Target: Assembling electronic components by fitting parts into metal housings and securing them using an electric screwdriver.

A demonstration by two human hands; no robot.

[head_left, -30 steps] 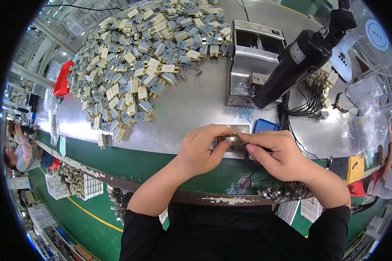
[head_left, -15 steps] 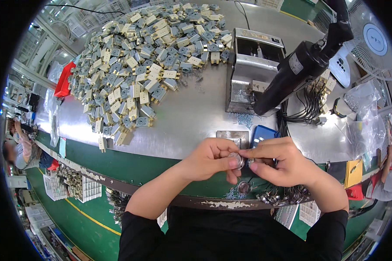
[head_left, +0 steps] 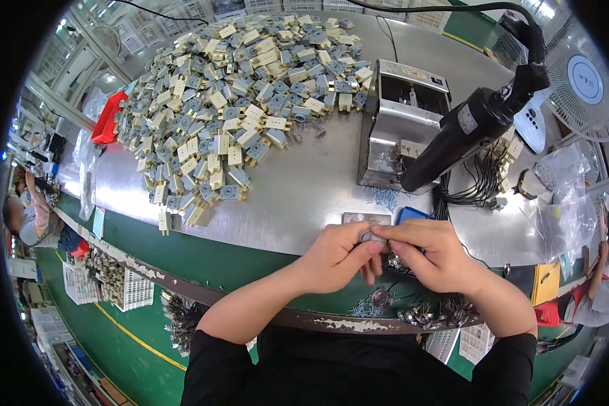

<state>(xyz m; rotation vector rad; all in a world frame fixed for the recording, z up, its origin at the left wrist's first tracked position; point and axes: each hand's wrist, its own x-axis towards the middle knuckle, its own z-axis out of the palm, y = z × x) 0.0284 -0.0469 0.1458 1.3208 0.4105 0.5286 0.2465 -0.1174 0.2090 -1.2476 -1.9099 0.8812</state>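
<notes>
My left hand (head_left: pixel 337 258) is closed around a small round metal part (head_left: pixel 367 237), gripping it between thumb and fingers. My right hand (head_left: pixel 434 254) meets it from the other side, its index fingertip against the part's upper edge and its thumb just below. What the right fingers pinch, if anything, is hidden. Just beyond both hands lies a flat metal block (head_left: pixel 356 218), partly covered by the fingers. Beside it sits a blue tray (head_left: pixel 413 214). Nearer to me, another round metal part (head_left: pixel 380 298) rests on the green mat among small bluish screws (head_left: pixel 364 308).
A large heap of grey and cream plug-like pieces (head_left: pixel 250 101) covers the left of the metal table (head_left: pixel 298 196). A metal machine (head_left: pixel 406 122) and a black cylindrical tool (head_left: pixel 460 135) stand at the right. Black cables (head_left: pixel 474 186), pliers (head_left: pixel 523 185) and several metal rings (head_left: pixel 446 311) lie about.
The whole view has shifted slightly, placing the table lower in the picture. My hands remain together at the round part; the right fingertips are now closer over it and cover more of it.
</notes>
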